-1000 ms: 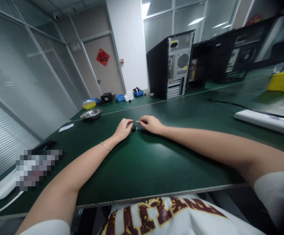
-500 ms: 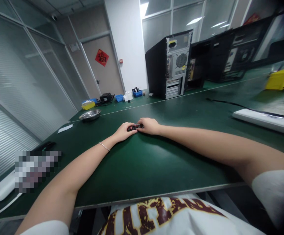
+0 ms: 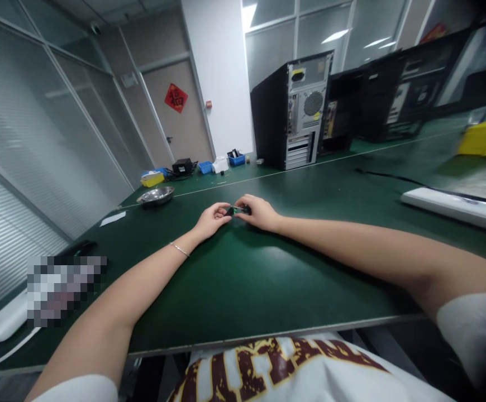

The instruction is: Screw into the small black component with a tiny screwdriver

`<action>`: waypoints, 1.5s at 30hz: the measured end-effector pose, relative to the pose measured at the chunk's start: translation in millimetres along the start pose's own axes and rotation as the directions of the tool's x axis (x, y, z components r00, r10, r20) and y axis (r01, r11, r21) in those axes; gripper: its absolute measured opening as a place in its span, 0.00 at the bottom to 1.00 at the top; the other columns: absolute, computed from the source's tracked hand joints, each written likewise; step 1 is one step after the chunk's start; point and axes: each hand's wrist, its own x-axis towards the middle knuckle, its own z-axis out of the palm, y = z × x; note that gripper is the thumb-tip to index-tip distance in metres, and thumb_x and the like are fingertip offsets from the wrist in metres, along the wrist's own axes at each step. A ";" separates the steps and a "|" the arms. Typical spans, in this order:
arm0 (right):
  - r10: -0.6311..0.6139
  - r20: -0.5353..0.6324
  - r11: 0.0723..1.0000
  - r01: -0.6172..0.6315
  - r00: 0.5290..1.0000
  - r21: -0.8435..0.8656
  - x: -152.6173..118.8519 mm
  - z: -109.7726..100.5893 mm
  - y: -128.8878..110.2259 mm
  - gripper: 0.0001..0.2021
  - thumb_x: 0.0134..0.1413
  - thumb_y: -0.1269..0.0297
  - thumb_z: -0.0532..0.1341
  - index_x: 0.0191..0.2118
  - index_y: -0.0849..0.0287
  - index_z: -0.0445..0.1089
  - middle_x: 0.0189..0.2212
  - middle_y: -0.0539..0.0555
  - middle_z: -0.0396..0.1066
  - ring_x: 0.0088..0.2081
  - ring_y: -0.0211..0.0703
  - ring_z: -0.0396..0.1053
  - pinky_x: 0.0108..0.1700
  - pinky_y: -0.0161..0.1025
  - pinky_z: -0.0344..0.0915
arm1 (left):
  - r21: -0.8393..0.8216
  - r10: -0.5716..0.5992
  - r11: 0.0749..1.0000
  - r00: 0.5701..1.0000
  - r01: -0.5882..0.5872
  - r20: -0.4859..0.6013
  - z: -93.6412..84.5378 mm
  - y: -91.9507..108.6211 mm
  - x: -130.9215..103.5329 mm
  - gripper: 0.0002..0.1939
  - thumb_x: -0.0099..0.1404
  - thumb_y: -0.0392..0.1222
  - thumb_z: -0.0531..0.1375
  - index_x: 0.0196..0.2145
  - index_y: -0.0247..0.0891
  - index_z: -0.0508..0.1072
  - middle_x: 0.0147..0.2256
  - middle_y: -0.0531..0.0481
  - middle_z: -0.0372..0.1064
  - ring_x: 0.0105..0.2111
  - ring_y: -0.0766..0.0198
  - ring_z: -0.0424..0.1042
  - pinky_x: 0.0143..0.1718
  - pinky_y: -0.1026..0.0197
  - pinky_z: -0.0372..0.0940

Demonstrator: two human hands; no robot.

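Observation:
Over the middle of the green table [image 3: 243,279], my two hands meet around small dark parts. My left hand [image 3: 210,221], with a bracelet at its wrist, pinches a small black piece [image 3: 229,211] between thumb and fingers. Facing it, my right hand [image 3: 260,213] has its fingers closed on another small black part [image 3: 248,210]. Between the fingertips show a bit of green and a thin light strip. The parts are too small and too covered to name, and whether they are joined I cannot tell.
A metal bowl [image 3: 156,195] sits at the left back, near blue bins [image 3: 237,159]. A computer tower [image 3: 299,111] stands behind my hands. On the right lie a white power strip [image 3: 456,209], a black cable [image 3: 394,177] and a yellow bin [image 3: 484,135].
The dark parts have turned in my fingers, and green now shows between them. My right hand has risen slightly; my left hand has shifted a little left and up.

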 end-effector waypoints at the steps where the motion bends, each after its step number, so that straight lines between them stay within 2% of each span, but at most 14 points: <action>1: 0.003 -0.008 1.000 -0.003 1.000 0.007 0.0 0.3 0.4 0.10 0.55 0.63 0.65 0.43 0.57 0.73 0.39 0.53 0.72 0.39 0.43 0.69 0.39 0.36 0.62 | -0.019 -0.002 1.000 1.000 0.001 -0.017 -0.3 0.4 -0.2 0.23 0.55 0.33 0.66 0.49 0.32 0.71 0.33 0.52 0.66 0.31 0.70 0.67 0.35 0.65 0.63; 4: -0.010 -0.011 1.000 0.011 1.000 0.023 -0.2 0.3 0.5 0.09 0.55 0.62 0.65 0.42 0.56 0.73 0.39 0.53 0.72 0.39 0.43 0.69 0.39 0.36 0.62 | -0.060 -0.008 0.998 0.999 0.006 -0.031 -0.9 1.9 -1.1 0.27 0.56 0.32 0.65 0.54 0.33 0.69 0.32 0.53 0.66 0.30 0.71 0.67 0.36 0.66 0.63; 7: -0.040 -0.015 0.999 0.040 0.999 0.034 -1.0 -1.0 -1.8 0.09 0.55 0.63 0.65 0.42 0.56 0.72 0.39 0.53 0.71 0.39 0.42 0.69 0.39 0.36 0.62 | -0.069 0.009 0.998 1.000 -0.009 0.007 0.0 3.7 -2.0 0.30 0.55 0.33 0.67 0.56 0.35 0.67 0.32 0.54 0.66 0.30 0.71 0.67 0.35 0.66 0.63; 12: -0.064 -0.038 0.997 0.066 0.997 0.035 -1.9 -2.4 -6.1 0.09 0.56 0.63 0.64 0.44 0.56 0.73 0.39 0.53 0.71 0.39 0.42 0.69 0.38 0.35 0.61 | -0.048 0.026 0.999 0.999 -0.024 0.042 2.9 5.5 -2.6 0.27 0.53 0.35 0.69 0.51 0.33 0.70 0.29 0.55 0.66 0.28 0.71 0.67 0.33 0.66 0.64; 21: -0.059 -0.013 0.998 0.059 0.998 0.010 -1.7 -0.8 -5.4 0.08 0.55 0.64 0.64 0.42 0.56 0.73 0.39 0.53 0.73 0.39 0.42 0.70 0.38 0.35 0.61 | -0.016 0.030 0.999 0.999 -0.030 0.038 5.5 5.1 -3.0 0.25 0.50 0.36 0.71 0.46 0.32 0.71 0.26 0.57 0.66 0.26 0.71 0.68 0.32 0.65 0.65; 34: -0.074 0.016 0.992 0.072 0.997 0.105 2.7 3.0 3.2 0.07 0.52 0.65 0.67 0.38 0.58 0.74 0.35 0.52 0.73 0.36 0.42 0.69 0.38 0.35 0.61 | 0.034 0.036 0.999 0.998 -0.038 0.050 5.6 6.5 -4.0 0.26 0.49 0.39 0.72 0.46 0.32 0.73 0.26 0.57 0.66 0.25 0.71 0.68 0.30 0.65 0.64; 39: -0.100 0.016 0.980 0.096 0.995 0.172 2.8 4.5 6.0 0.09 0.55 0.67 0.64 0.42 0.59 0.75 0.38 0.54 0.75 0.40 0.44 0.71 0.43 0.38 0.64 | -0.035 0.039 0.999 0.998 -0.038 0.045 6.0 4.9 -4.0 0.27 0.51 0.40 0.71 0.48 0.33 0.72 0.31 0.53 0.69 0.30 0.68 0.71 0.38 0.61 0.68; 45: -0.206 0.012 0.955 0.199 0.978 0.219 1.9 3.1 5.3 0.18 0.57 0.70 0.60 0.53 0.60 0.73 0.42 0.57 0.75 0.43 0.46 0.72 0.48 0.41 0.66 | -0.167 0.036 0.985 0.999 -0.035 0.006 5.8 6.3 -4.9 0.23 0.58 0.43 0.66 0.50 0.33 0.71 0.33 0.51 0.69 0.36 0.62 0.76 0.45 0.56 0.71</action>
